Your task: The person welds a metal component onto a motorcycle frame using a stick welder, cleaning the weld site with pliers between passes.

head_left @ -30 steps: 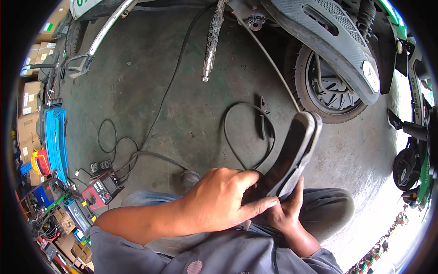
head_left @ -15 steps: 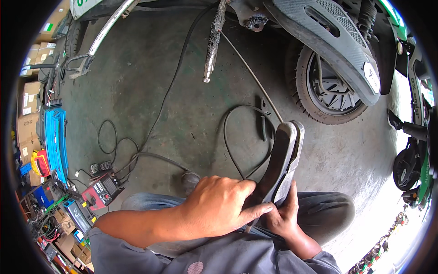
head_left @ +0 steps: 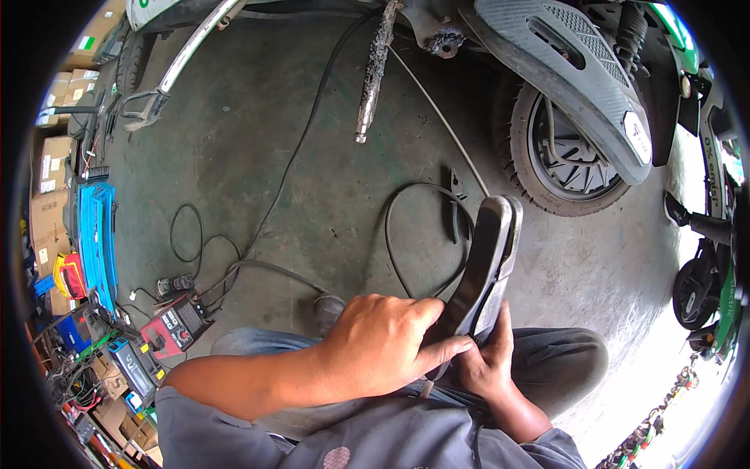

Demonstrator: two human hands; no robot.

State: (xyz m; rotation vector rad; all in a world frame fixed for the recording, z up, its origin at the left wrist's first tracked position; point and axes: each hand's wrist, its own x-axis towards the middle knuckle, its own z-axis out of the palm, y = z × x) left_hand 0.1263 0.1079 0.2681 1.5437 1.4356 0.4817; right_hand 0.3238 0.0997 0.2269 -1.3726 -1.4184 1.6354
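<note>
Both my hands are closed on a black welding electrode holder [head_left: 476, 285], its split jaws tilted up and away from me. My left hand [head_left: 387, 340] grips its left side, thumb across the near face. Around the lower right side is my right hand [head_left: 488, 359], its fingers partly hidden behind the holder. From the jaws a thin welding rod [head_left: 447, 125] runs up and left. The rod's far end meets a rough, blackened metal bar [head_left: 373, 78] under the vehicle; I cannot tell whether they touch.
A scooter wheel [head_left: 574, 152] and grey footboard [head_left: 570, 70] stand at far right. Black cable [head_left: 391, 234] loops over the floor beside a clamp [head_left: 455, 203]. A red-and-black welding machine [head_left: 173, 324] sits at left, near blue panels [head_left: 98, 234] and cardboard boxes [head_left: 53, 227].
The electrode holder has moved slightly up and away from me, with both hands still gripping it. The whole view has shifted a little.
</note>
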